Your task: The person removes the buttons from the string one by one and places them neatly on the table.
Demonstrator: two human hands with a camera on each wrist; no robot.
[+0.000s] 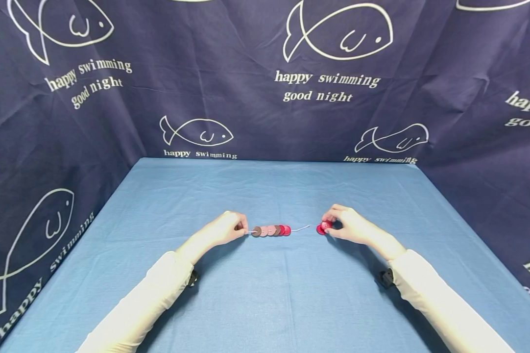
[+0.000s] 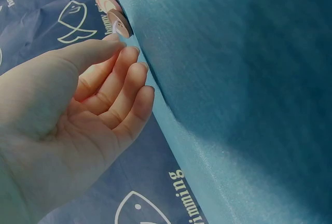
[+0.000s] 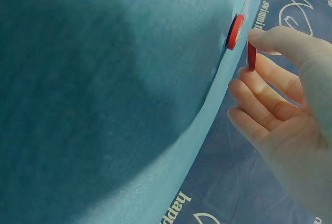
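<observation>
The right hand (image 1: pixel 348 225) pinched a red button (image 1: pixel 326 224), judged light, rigid and best rim-held; the left hand (image 1: pixel 227 228) pinched cord (image 1: pixel 301 228), strung buttons (image 1: pixel 271 231) just beside that grip.

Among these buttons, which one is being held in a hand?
The red button pinched by the right hand. The other loose red button lies on the blue cloth, and the remaining buttons form a row along the cord.
</observation>
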